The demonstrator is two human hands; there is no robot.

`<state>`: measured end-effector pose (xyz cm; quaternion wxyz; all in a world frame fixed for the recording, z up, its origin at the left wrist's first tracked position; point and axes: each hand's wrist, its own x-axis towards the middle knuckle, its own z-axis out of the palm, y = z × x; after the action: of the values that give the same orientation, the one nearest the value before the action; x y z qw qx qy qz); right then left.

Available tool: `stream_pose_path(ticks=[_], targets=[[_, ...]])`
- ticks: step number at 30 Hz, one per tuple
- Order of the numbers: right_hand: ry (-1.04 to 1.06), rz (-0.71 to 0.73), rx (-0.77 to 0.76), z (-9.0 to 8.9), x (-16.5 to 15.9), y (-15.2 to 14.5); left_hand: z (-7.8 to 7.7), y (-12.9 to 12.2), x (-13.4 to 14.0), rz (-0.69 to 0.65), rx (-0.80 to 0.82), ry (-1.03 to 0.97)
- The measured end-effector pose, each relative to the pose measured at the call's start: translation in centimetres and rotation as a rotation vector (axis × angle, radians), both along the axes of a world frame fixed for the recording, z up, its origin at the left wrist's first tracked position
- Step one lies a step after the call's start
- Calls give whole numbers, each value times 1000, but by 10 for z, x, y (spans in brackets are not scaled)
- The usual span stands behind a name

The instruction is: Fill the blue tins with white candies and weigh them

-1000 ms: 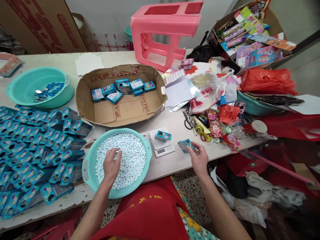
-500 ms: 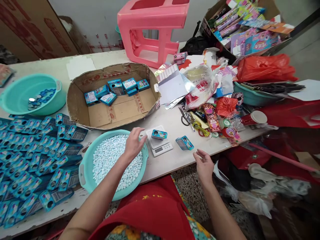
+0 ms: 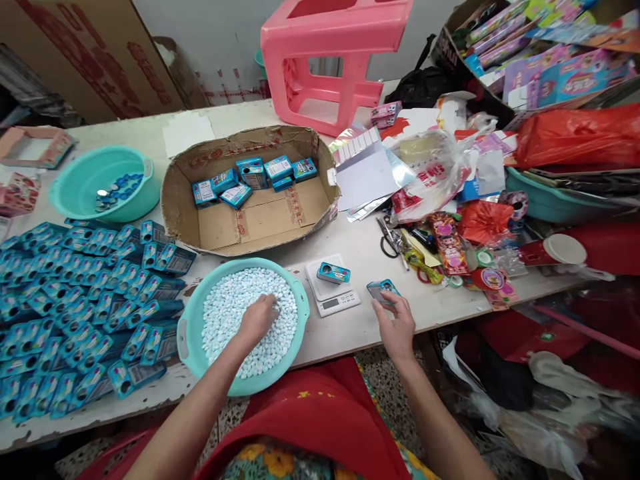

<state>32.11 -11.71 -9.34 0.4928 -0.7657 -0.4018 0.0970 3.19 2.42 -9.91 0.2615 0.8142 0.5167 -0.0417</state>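
Observation:
My left hand [image 3: 259, 320] is down at the small white candies [image 3: 227, 300] in a turquoise basin [image 3: 183, 340]. Its fingers are curled together at the surface of the pile, and the candies at the fingertips are mostly hidden. To the right, my right hand [image 3: 397, 323] has thumb and fingers round the near end of a small blue box [image 3: 383, 289] lying on the table. Between the hands stands a white digital scale [image 3: 339, 303]. On its plate rests another blue box [image 3: 334, 272] with a dark round opening in its end.
Many blue boxes [image 3: 100, 267] stand in rows at the left. Behind them, a second turquoise basin [image 3: 65, 183] holds small shiny blue pieces. A cardboard tray [image 3: 215, 230] contains several blue boxes. Scissors [image 3: 387, 243], bags and packaging clutter the right; a pink stool [image 3: 335, 40] lies behind.
My left hand has moved from the basin's right rim, beside the scale, down into the candies. My right hand has come up and closed round the blue box. The view has shifted left.

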Motion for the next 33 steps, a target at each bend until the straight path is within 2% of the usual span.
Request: stream_pose_path(ticks=[2,5,7,9,12,15,18,20,22,24,26,27,28,30,33], targets=[[9,112,-35,-5,-10,25,-5,-3,-15,-1,-65,-89],[41,237,-89,-13,-22,67,-7,-5,-24,112,-150,-232],[97,290,-151,-16,-28,89,-8,-9,-25,161,-158,-290],[140,298,-210,-13,-30,100,-10,-15,-23,135,-150,-295],[125,220,-209,7,-33,100,-14,-24,-24,136,-215,-332],[78,200,-158,41,-45,90,-10,-23,-38,294,-371,-484],[54,338,-126,71,-69,83,12,-17,-58,477,-544,-744],[53,486,-129,78,-90,83,38,-14,-64,483,-505,-838],[41,631,-143,75,-112,84,69,-12,-62,363,-308,-820],[6,738,-159,67,-131,84,97,-13,-54,185,-84,-751],[-34,788,-176,57,-145,85,113,-12,-46,25,50,-678],[-46,798,-182,54,-150,85,115,-12,-44,-18,81,-659],[-51,802,-188,51,-153,86,114,-11,-45,-24,102,-655],[-55,802,-194,49,-155,86,99,-9,-52,73,140,-661],[-80,789,-202,50,-153,88,56,-9,-65,275,126,-485]])
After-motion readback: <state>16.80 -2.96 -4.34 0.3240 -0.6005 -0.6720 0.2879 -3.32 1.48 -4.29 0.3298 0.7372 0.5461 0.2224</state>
